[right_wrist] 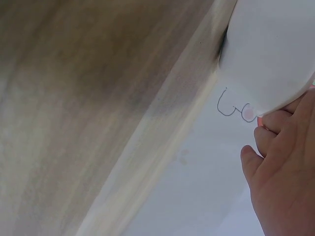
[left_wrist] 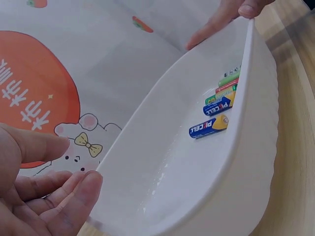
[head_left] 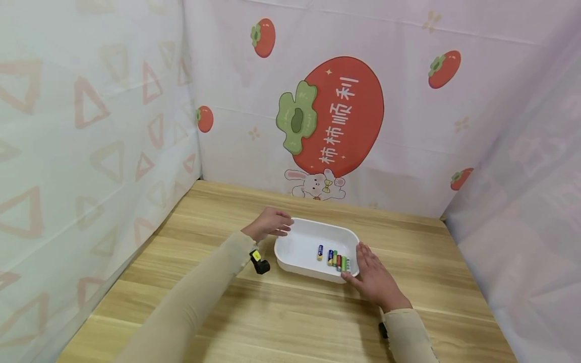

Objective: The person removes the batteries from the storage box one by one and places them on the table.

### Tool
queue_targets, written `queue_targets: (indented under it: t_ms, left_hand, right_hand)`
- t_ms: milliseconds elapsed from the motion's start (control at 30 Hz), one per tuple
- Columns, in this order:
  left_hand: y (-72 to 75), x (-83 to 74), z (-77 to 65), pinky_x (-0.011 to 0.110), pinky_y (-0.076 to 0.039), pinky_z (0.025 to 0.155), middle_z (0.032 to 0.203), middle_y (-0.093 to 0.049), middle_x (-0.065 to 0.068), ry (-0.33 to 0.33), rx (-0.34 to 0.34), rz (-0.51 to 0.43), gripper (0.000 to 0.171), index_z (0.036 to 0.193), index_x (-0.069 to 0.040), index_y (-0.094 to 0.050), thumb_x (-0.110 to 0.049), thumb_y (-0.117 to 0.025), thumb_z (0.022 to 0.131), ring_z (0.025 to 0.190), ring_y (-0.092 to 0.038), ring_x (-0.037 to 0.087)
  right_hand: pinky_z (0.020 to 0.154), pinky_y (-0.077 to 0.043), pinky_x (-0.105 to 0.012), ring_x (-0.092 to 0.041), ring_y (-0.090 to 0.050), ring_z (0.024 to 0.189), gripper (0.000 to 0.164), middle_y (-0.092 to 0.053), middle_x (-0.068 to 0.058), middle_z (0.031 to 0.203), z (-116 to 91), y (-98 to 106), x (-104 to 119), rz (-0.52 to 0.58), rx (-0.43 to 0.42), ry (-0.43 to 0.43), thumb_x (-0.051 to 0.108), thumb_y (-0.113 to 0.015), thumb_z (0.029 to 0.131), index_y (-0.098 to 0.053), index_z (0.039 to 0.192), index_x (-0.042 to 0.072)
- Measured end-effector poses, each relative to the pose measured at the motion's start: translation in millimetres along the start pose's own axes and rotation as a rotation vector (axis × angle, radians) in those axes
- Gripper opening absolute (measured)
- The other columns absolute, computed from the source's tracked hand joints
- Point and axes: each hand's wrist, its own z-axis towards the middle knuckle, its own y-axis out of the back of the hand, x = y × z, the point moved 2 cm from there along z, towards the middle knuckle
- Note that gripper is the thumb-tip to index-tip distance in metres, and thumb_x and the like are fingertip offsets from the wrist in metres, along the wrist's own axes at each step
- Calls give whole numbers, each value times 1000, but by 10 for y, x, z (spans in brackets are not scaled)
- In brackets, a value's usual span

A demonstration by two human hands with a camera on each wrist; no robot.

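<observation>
A white oblong tray (head_left: 324, 225) stands on the table with several small batteries (head_left: 336, 258) in its right half. A blue-and-yellow battery (left_wrist: 208, 127) lies a little apart from a row of blue, green and red ones. My left hand (head_left: 271, 223) is at the tray's left end, its fingers loosely bent and nothing between them. In the left wrist view its thumb tip overlaps the tray's edge. My right hand (head_left: 375, 276) holds the tray's right end, thumb at the front corner and fingers along the end rim; its fingers bend at the rim in the right wrist view.
The wooden table (head_left: 272, 322) extends around the tray. A printed back curtain (head_left: 399, 166) hangs behind it, with a patterned curtain (head_left: 109, 166) on the left and a pale curtain (head_left: 522, 217) on the right.
</observation>
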Motion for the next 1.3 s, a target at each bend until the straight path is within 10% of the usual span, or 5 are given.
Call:
queue_targets:
  t_ms: [1300]
  left_hand:
    - [-780, 193, 304, 31, -59, 68, 99, -67, 17, 100, 14, 267, 11, 94, 4, -67, -3, -71, 86, 84, -65, 25]
  right_hand:
    - [117, -15, -51, -36, -10, 145, 84, -10, -21, 159, 19, 47, -18, 3, -20, 16, 51, -44, 100, -15, 150, -9]
